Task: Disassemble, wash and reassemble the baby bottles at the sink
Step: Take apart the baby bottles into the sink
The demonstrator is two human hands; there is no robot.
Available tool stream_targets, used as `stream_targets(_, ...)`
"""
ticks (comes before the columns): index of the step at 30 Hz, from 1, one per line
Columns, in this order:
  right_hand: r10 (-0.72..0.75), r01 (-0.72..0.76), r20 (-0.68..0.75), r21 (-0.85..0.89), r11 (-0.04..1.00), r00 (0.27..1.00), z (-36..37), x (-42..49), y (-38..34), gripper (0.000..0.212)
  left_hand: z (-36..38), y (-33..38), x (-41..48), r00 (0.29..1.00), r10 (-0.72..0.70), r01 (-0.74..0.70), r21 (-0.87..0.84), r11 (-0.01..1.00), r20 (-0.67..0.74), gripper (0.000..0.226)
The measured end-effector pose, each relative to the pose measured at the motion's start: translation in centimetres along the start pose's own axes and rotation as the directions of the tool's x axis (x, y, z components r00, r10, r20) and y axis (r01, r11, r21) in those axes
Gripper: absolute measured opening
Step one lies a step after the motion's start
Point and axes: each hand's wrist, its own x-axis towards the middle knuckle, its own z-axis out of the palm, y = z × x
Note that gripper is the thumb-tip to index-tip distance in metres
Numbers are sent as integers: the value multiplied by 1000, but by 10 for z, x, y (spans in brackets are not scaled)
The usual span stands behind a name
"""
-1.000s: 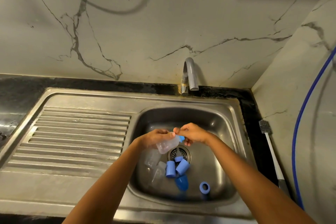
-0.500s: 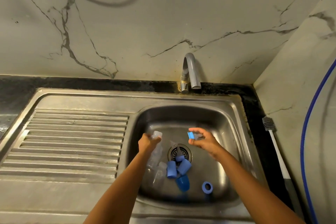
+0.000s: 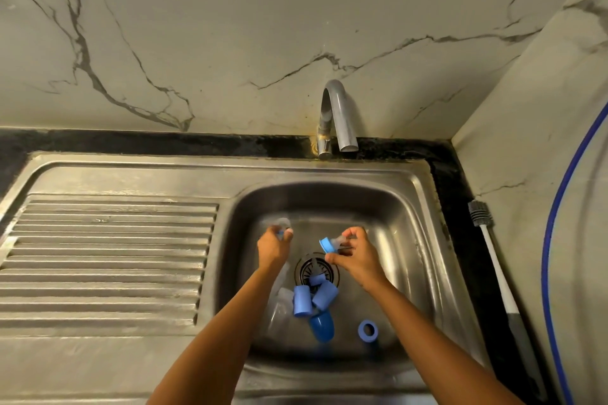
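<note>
Both my hands are over the steel sink basin (image 3: 404, 207). My left hand (image 3: 273, 248) grips a clear bottle body (image 3: 281, 225), blurred, at the basin's left side. My right hand (image 3: 357, 255) pinches a blue collar ring with a clear teat (image 3: 330, 244) above the drain (image 3: 317, 270). On the basin floor lie blue caps (image 3: 302, 301) (image 3: 325, 295) (image 3: 322, 325), a loose blue ring (image 3: 367, 331) and clear bottle bodies (image 3: 279, 302), partly hidden by my left forearm.
A curved tap (image 3: 339, 115) stands at the back of the sink, with no water running. The ribbed draining board (image 3: 105, 256) lies to the left. A bottle brush (image 3: 493, 256) rests on the dark counter at the right, beside a blue hose (image 3: 552, 240).
My hands held one bottle together a second ago. They have since moved apart: the left took the clear body leftward, the right kept the blue ring with the teat.
</note>
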Motion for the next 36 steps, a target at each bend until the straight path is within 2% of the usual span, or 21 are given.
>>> stream_targets(4,-50,52,-75,25,998,996,3,2,-10,52,14,14,-18,994,43,-41,-19,999,103,39)
stream_targets(6,-78,81,-87,28,996,993,5,1,-17,50,20,15,-26,976,39,-12,-125,992,216,39)
stream_targets(7,-93,96,-94,32,995,991,6,1,-19,49,23,15,-30,955,25,57,-265,962,296,37)
stream_targets(9,-116,123,-125,50,991,985,9,1,-22,47,25,21,-39,912,26,213,-527,823,409,33)
stream_targets(11,-131,143,-155,72,987,979,10,1,-24,45,23,28,-44,908,33,269,-642,718,418,35)
stream_targets(13,-150,163,-161,74,984,976,11,1,-28,43,20,33,-47,901,65,282,-693,663,429,40)
stream_targets(17,-225,230,-162,14,973,961,10,-1,-31,34,14,40,-51,901,107,260,-722,641,419,38)
stream_targets(26,-370,358,-77,-139,923,926,0,2,-38,30,2,52,-49,891,135,254,-722,644,434,30)
stream_targets(31,-328,312,-51,-203,928,943,-2,13,-42,31,-2,64,-50,893,149,240,-731,639,424,32)
stream_targets(36,-247,231,-56,-204,951,967,2,18,-40,29,0,75,-47,896,162,188,-683,706,414,34)
